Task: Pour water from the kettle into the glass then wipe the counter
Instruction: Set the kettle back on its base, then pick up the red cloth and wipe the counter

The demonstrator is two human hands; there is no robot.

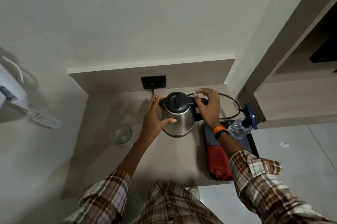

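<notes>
Steel kettle (pixel 177 116), lid closed: right hand (pixel 207 107) grips its handle, left hand (pixel 155 116) spread open on its side; empty glass (pixel 122 134) at nine o'clock.

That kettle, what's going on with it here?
A person has both hands on the kettle, which stands on the counter with its lid shut. The left hand rests open against the steel body; the right hand is at the black handle. The glass sits apart to the left, and nothing is being poured yet. A red cloth lies on a tray to the right, beside a spray bottle.
</notes>
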